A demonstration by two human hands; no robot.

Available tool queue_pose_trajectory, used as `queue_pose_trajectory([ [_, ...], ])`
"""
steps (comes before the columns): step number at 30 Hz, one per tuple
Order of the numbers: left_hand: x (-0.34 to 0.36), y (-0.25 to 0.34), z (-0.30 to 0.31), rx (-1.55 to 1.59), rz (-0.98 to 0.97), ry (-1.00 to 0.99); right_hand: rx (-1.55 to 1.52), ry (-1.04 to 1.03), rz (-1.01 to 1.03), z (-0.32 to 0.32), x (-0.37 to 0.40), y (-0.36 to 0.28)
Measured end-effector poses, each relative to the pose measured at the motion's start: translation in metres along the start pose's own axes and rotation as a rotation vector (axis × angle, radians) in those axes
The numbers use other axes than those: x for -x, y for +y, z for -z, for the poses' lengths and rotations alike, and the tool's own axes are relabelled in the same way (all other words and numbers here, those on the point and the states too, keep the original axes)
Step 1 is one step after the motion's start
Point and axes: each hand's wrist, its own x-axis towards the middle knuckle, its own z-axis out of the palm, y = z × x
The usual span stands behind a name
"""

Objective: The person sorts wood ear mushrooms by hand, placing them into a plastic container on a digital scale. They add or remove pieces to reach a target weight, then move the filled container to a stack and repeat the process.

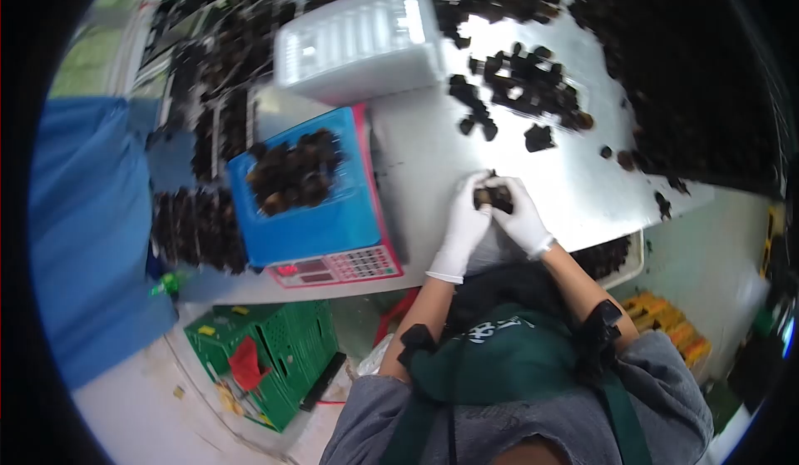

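Both my hands wear white gloves and meet over the metal table. My left hand (465, 215) and my right hand (522, 215) close their fingers around a few dark brown, mushroom-like pieces (500, 200). The exact kind is too blurred to tell. Beyond my hands, more dark pieces (533, 82) lie scattered on the tabletop (416, 149). To the left stands a weighing scale (360, 263) with a blue top and a pink edge. On it sits a clear tray of dark brown pieces (295, 174).
A stack of clear plastic trays (358, 45) stands behind the scale. Filled trays (196, 228) line the left side. A large dark heap (691, 74) is at right. Below are a green crate (287, 353), a pale bin (637, 257) and yellow crates (666, 324). Blue cloth (87, 232) hangs far left.
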Motion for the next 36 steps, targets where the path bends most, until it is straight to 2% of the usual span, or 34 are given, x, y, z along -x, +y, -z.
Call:
queue_pose_trajectory([
  [1,0.005,-0.001,0.009,0.155,0.018,-0.01,0.015,-0.035,-0.023,0.003,0.001,-0.021],
  [5,0.026,0.05,0.076,0.268,0.113,0.071,-0.192,-0.155,0.099,-0.013,-0.016,-0.092],
  [7,0.032,0.057,0.112,0.109,-0.054,0.228,-0.09,-0.231,0.227,-0.03,-0.039,-0.122],
  [10,0.035,0.075,0.161,-0.042,-0.186,0.372,-0.259,-0.31,0.315,-0.064,-0.071,-0.173],
  [11,0.034,0.084,0.187,0.091,-0.079,0.431,-0.283,-0.311,0.373,-0.077,-0.081,-0.184],
  [12,0.031,0.082,0.204,0.069,-0.085,0.45,-0.303,-0.343,0.354,-0.088,-0.09,-0.194],
  [13,0.027,0.08,0.218,0.049,-0.092,0.469,-0.245,-0.332,0.394,-0.099,-0.101,-0.202],
  [15,0.019,0.082,0.244,-0.211,-0.133,0.502,-0.13,-0.302,0.45,-0.122,-0.123,-0.197],
  [16,0.012,0.067,0.255,-0.356,-0.203,0.574,-0.123,-0.325,0.333,-0.123,-0.13,-0.199],
  [17,0.007,0.056,0.267,-0.412,-0.214,0.609,0.003,-0.308,0.344,-0.123,-0.14,-0.195],
  [19,0.006,0.048,0.283,-0.699,-0.288,0.68,0.132,-0.179,0.377,-0.116,-0.138,-0.193],
  [20,0.009,0.044,0.289,-0.737,-0.241,0.647,0.222,-0.137,0.429,-0.117,-0.135,-0.193],
  [22,0.01,0.035,0.295,-0.583,-0.304,0.632,0.401,-0.053,0.523,-0.117,-0.128,-0.191],
  [23,0.011,0.032,0.296,-0.509,-0.335,0.619,0.484,-0.125,0.496,-0.117,-0.123,-0.193],
  [24,0.015,0.043,0.293,-0.329,-0.211,0.614,0.564,-0.193,0.469,-0.116,-0.12,-0.203],
  [26,0.014,0.033,0.296,-0.377,-0.265,0.673,0.682,-0.345,0.385,-0.11,-0.115,-0.221],
  [29,0.017,0.029,0.298,-0.328,-0.313,0.791,0.529,-0.24,0.487,-0.092,-0.111,-0.209],
  [30,0.02,0.032,0.297,-0.269,-0.318,0.843,0.383,-0.168,0.505,-0.085,-0.112,-0.204],
  [32,0.025,0.044,0.286,-0.079,-0.342,0.977,0.091,-0.193,0.317,-0.065,-0.107,-0.195],
  [35,0.035,0.059,0.24,-0.019,-0.441,0.884,-0.171,-0.249,0.032,-0.042,-0.088,-0.172],
  [36,0.038,0.066,0.22,-0.106,-0.493,0.802,-0.229,-0.278,-0.065,-0.039,-0.076,-0.161],
])
